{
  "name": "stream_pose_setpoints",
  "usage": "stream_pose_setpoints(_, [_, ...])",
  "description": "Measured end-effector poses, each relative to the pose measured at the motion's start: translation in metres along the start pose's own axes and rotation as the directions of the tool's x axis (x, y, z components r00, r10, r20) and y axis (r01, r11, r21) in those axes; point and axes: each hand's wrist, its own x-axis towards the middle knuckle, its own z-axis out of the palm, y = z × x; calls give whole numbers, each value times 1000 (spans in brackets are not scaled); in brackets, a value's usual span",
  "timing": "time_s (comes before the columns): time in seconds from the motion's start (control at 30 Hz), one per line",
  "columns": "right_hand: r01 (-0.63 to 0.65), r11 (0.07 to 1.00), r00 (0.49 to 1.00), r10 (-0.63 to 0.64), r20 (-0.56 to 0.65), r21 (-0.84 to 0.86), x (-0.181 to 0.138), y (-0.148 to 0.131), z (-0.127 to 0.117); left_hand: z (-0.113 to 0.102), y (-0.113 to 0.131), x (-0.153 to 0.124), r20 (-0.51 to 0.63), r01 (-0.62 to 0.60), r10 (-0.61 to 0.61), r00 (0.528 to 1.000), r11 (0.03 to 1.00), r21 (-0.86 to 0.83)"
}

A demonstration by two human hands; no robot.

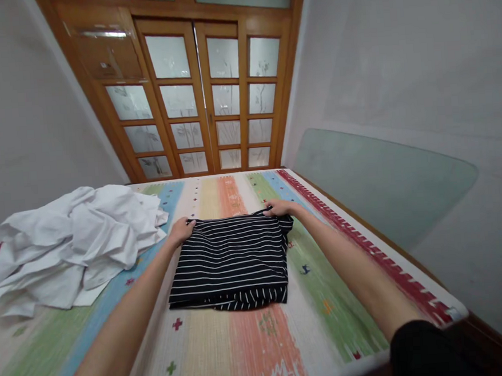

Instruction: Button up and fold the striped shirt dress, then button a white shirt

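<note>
A black shirt with white stripes [232, 258] lies folded into a rough rectangle on the colourful striped cloth [206, 357]. My left hand [182, 231] pinches its far left corner, thumb on top. At the far right corner my right hand [279, 208] grips the fabric between thumb and fingers. The far edge runs fairly straight between both hands. A bunched bit of cloth sticks out at the right side, below my right hand. Along the near edge, an under layer shows with its stripes running upright.
A heap of crumpled white cloth [78, 240] lies to the left on the same surface. Behind stands a wooden door with glass panes [185, 101]. A pale green glass-like panel [379, 173] is at the wall on the right, beyond the table's edge.
</note>
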Motion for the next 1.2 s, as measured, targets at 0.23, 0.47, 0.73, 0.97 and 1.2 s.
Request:
stream_pose_setpoints(0.23, [5, 1000, 1000, -5, 3, -20, 18, 15, 11, 14, -14, 15, 11, -71, 70, 997, 977, 199])
stream_pose_setpoints(0.47, [-123, 992, 992, 124, 33, -24, 1, 35, 2, 12, -6, -14, -94, -235, 327, 940, 825, 514])
stream_pose_setpoints(0.73, [-203, 969, 969, 178, 169, 139, -24, 47, -10, 13, 51, -114, 271, -854, 834, 481, 516, -73])
stream_pose_setpoints(0.97, [-135, 971, 981, 159, -113, 197, -29, 52, 16, 51, 55, -171, 392, -899, 842, 370, 431, -78])
stream_pose_setpoints(1.2, [-8, 860, 926, 200, -321, 511, -34, 57, 37, 50, 57, -180, 332, -910, 875, 352, 403, -98])
